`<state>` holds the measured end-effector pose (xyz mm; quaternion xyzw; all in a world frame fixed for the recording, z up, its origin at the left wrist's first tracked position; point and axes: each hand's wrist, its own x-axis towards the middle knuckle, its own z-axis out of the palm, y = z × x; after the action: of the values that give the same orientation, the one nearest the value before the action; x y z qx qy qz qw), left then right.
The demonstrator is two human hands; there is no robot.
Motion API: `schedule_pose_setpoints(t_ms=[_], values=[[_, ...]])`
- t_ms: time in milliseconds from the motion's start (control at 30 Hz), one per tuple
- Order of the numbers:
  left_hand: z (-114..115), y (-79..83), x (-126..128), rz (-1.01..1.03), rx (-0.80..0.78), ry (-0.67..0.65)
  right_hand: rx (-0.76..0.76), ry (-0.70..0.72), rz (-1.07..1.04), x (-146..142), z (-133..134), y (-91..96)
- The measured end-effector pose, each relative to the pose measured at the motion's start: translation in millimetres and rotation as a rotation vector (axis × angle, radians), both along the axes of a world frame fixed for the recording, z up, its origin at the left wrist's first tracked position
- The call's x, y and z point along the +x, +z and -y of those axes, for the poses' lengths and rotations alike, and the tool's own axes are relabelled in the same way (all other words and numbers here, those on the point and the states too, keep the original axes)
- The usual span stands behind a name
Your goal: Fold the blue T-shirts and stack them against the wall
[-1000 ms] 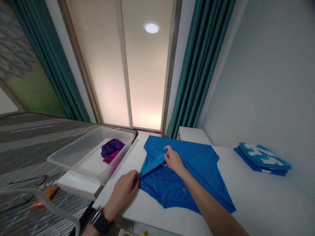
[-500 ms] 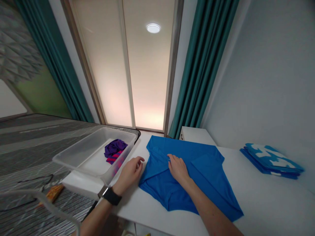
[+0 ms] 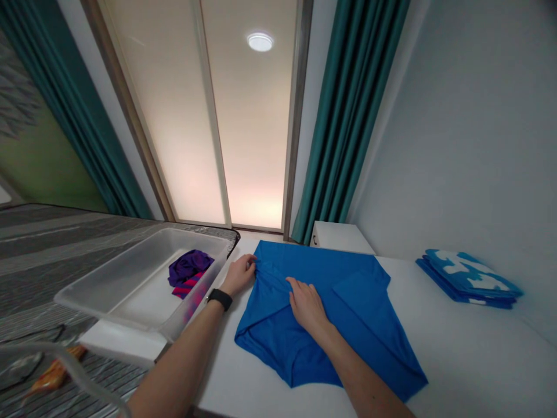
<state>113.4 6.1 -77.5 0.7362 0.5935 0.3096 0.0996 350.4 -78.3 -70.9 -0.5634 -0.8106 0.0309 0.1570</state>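
Note:
A blue shirt (image 3: pixel 352 307) lies partly folded on the white table, with its lower end nearest me and creases across its left half. At its upper left edge, my left hand (image 3: pixel 240 274), with a black watch on the wrist, has its thumb and fingers closed on the fabric. My right hand (image 3: pixel 308 303) rests on the left-middle part of the shirt, palm down with fingers stretched out. The cloth under that palm is hidden.
On the left stands a clear plastic bin (image 3: pixel 117 284) holding purple cloth (image 3: pixel 190 266) and a red-and-purple striped piece. Folded blue-and-white clothes (image 3: pixel 472 277) are stacked at the right of the white table (image 3: pixel 452 348). A white cabinet (image 3: pixel 342 235) stands behind.
My left hand has moved forward from beside the shirt to its upper left edge and closed on it. My right hand stays on the shirt. The view has shifted slightly right.

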Motion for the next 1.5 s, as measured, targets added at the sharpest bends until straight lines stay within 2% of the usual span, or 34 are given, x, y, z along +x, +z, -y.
schedule_pose_setpoints(t_ms=[133,267,400,567,700,833,933,1000,1100,1200,1300,1500], values=[[1,-4.0,-6,0.004,-0.025,-0.017,-0.025,0.023,-0.056,-1,-2,3.4],[-2,-6.2,-9,-0.013,-0.037,-0.015,-0.05,0.04,-0.127,2,-9,16.9],[-6,-8.7,-7,-0.038,-0.057,0.015,-0.045,0.009,-0.063,7,-19,27.8],[-11,-8.1,-5,-0.078,-0.095,0.052,-0.09,-0.037,0.112,10,-26,15.8],[-17,-6.0,-5,-0.109,-0.116,0.062,-0.059,-0.078,0.084,12,-25,4.6],[-17,-4.8,-5,-0.123,-0.104,0.058,0.028,-0.099,0.047,16,-21,5.6],[-14,-4.6,-5,-0.126,-0.087,0.057,0.115,-0.016,0.058,11,-9,11.5],[-13,-4.6,-5,-0.131,-0.083,0.06,0.129,0.114,0.028,3,4,15.3],[-14,-4.1,-4,-0.148,-0.089,0.064,0.066,0.375,-0.052,-12,25,16.9],[-18,-2.6,-3,-0.177,-0.104,0.07,-0.059,0.55,-0.055,-23,41,14.1],[-21,-0.2,-2,-0.205,-0.108,0.076,-0.16,0.62,-0.011,-25,47,12.7],[-22,1.5,1,-0.231,-0.074,0.09,-0.225,0.637,0.008,-22,51,18.3]])
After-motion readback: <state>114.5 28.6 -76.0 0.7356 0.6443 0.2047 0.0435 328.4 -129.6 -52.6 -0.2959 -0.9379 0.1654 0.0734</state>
